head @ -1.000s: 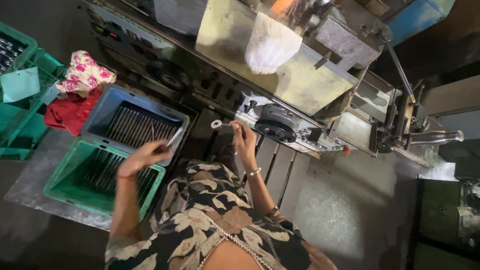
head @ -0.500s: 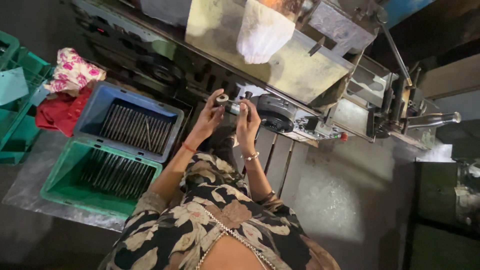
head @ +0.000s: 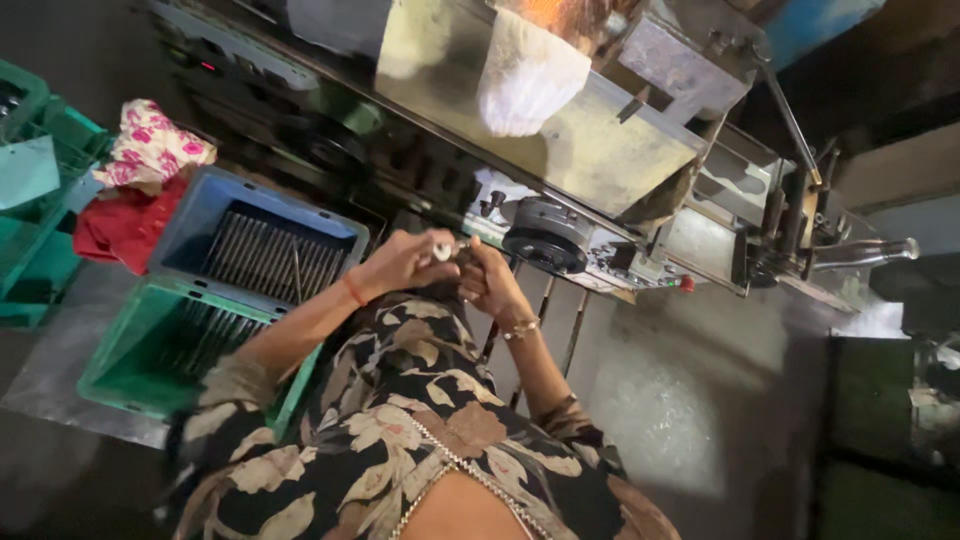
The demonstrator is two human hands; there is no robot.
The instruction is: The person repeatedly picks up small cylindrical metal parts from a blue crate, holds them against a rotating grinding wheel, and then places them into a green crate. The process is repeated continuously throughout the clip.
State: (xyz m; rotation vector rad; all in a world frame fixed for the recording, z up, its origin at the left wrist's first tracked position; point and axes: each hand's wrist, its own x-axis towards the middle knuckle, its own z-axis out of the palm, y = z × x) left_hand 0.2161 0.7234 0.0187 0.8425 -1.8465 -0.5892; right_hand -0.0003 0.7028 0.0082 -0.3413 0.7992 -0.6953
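My left hand [head: 398,262], with a red thread at the wrist, and my right hand [head: 490,285], with a thin bangle, meet in front of a machine [head: 600,160]. Between the fingertips of both hands sits a small metal piece [head: 446,250] with a pale round end. Both hands are closed around it, and most of it is hidden by the fingers. The machine's black round chuck [head: 538,240] lies just right of my right hand. My patterned sleeves and dress fill the bottom of the view.
A blue crate [head: 205,205] of thin metal rods stands left of my hands, with a green crate [head: 125,350] of rods in front of it. Floral cloth [head: 150,150] and red cloth [head: 115,225] lie farther left. A white cloth [head: 525,80] hangs on the machine.
My left hand has left the blue crate and swung right to join my right hand at the machine front. The two hands now hold the small piece together.
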